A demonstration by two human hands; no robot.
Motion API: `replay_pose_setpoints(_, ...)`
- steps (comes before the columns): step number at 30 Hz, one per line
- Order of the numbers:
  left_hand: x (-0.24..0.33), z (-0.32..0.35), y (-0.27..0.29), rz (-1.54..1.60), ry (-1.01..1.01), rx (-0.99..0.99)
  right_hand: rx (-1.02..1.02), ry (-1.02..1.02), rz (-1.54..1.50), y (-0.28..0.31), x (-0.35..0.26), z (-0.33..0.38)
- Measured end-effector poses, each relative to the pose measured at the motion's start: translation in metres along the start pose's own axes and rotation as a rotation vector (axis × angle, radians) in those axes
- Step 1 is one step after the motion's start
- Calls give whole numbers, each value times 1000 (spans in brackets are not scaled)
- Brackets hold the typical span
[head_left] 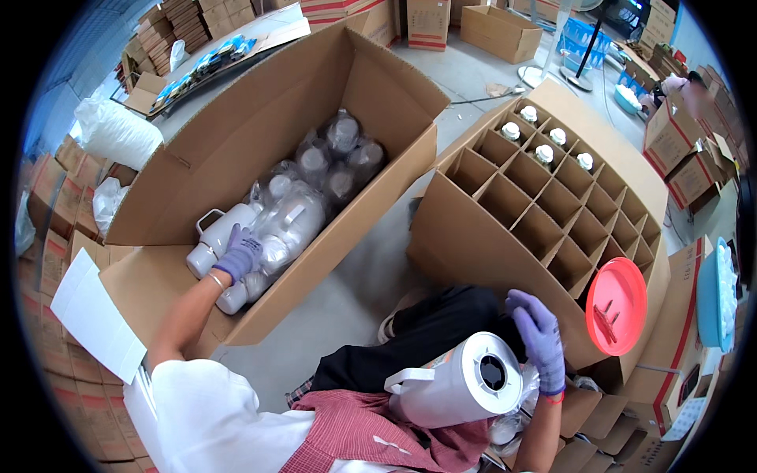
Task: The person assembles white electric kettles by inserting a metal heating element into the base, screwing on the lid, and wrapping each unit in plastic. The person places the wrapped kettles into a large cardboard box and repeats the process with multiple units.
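On the near side, across the lap, I see a jug (449,386) tilted on its side, its round, dark-centred end toward the right. The right hand (542,339) is just beside it, fingers loosely bent and well apart from the thumb's side, with nothing visible in them; I cannot tell whether the wrist touches the jug. To the left, the left hand (239,256) lies on a boxed jug (227,227), fingers spread and slightly curled; their tips are partly hidden, so I cannot tell how firmly they hold. Beyond it lie bagged jugs (296,211) in the long carton (260,87), whose near wall stands between them and the lap. On the right, a divided carton (481,244) has white caps (544,154) in its far cells, and a red dish (623,284) covers some near-right ones. A blue basin (707,303) is farther right.

The jugs are smooth, white and handled; the bags, clear and crinkled. The cartons are brown cardboard, the gloves purple knit, the apron (339,426) reddish cloth.
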State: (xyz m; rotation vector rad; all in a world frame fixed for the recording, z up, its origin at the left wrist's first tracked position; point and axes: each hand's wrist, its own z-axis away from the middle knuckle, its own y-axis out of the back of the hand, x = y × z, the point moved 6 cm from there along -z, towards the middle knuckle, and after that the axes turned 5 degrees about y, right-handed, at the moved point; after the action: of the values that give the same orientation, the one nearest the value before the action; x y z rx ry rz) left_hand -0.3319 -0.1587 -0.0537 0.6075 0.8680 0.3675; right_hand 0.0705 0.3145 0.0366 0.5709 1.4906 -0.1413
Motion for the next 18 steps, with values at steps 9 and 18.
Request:
replay_pose_setpoints(9, 68, 35, 259, 2288, -970, -319, -323, 26, -228, -76, -40, -83)
replay_pose_setpoints(18, 257, -2, 423, 2135, -1757, -362, 180, -150, -1141, 17, 17, -134)
